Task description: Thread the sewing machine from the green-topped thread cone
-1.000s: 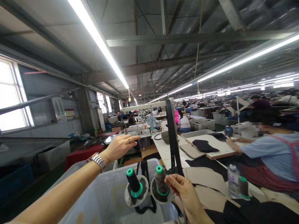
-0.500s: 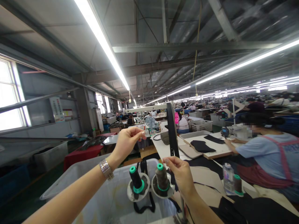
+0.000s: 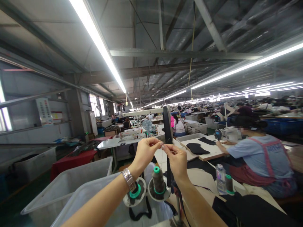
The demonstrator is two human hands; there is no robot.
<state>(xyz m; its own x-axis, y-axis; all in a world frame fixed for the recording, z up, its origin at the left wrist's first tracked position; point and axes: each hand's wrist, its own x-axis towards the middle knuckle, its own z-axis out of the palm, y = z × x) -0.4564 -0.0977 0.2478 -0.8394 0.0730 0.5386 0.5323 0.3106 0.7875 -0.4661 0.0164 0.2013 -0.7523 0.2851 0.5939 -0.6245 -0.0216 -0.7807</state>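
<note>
Head cam: both hands are now brought together at chest height, just in front of the black thread-stand post [image 3: 167, 132]. Left hand [image 3: 145, 152] has been swung in from well out to the left, where it was held 1 s ago; right hand [image 3: 176, 159] has been raised off the spool area. Fingertips of both are pinched shut & nearly touching. A fine thread seems to be held betw. them, but it's too thin to be made out, so the grip contents can't be confirmed. Judged from this: thread end appears to have been passed hand to hand for feeding thru the stand guide.

Directly below, grey thread cone [image 3: 158, 182] w/ green cap is seated upright on its disc; black cone [image 3: 135, 190] beside it is partly hidden by the left wrist & watch [image 3: 129, 179]. Clear plastic bins [image 3: 71, 176] lie to the left. A co-worker in a blue shirt [image 3: 255, 154] is seated at the table to the right.
</note>
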